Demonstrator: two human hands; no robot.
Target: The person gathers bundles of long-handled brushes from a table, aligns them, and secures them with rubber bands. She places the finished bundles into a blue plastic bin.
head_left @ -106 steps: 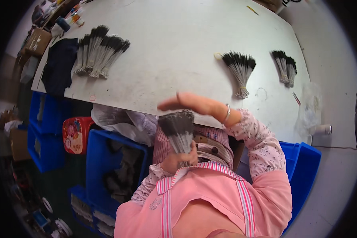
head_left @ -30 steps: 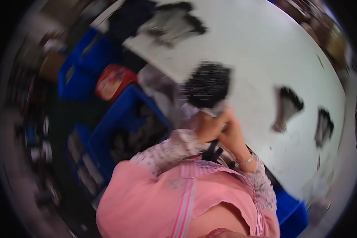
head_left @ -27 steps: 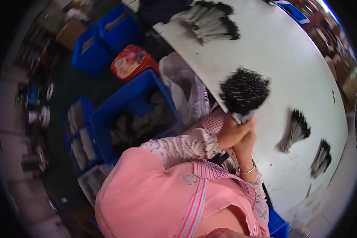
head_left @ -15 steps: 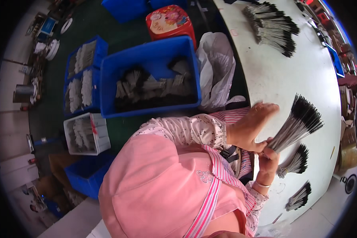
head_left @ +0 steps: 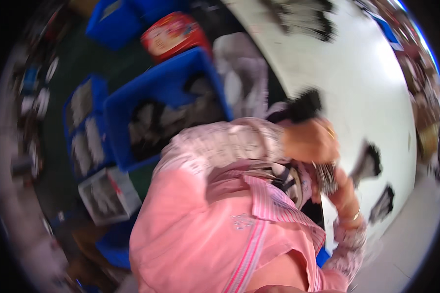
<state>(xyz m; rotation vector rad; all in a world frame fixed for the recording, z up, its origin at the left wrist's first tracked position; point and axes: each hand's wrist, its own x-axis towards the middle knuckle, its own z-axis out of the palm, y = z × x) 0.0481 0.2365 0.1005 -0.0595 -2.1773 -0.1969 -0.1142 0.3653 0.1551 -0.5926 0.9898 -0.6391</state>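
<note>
A bundle of thin wire-handled brushes (head_left: 327, 178) is held between my two hands, close to my body at the table's near edge. Its black bristle ends (head_left: 305, 104) stick out beyond my left hand (head_left: 312, 140), which is closed around the middle of the bundle. The bare wire ends point down toward my right hand (head_left: 343, 189); its fingers are wrapped at that end, partly hidden by the wires. Nearest on the white table (head_left: 352, 93) lies a smaller brush bundle (head_left: 367, 160), with another brush bundle (head_left: 382, 203) beyond it. Both are blurred.
A big pile of brushes (head_left: 305, 17) lies at the table's far end. Left of the table stand a large blue bin (head_left: 117, 115) holding brushes, a white bag (head_left: 242, 73), a red-lidded container (head_left: 176, 36), smaller blue crates (head_left: 66, 124) and a white crate (head_left: 132, 188).
The brush bundle has swung round from pointing over the table, and its bristles now point away past my left hand. My left hand has closed around it. The whole view has shifted.
</note>
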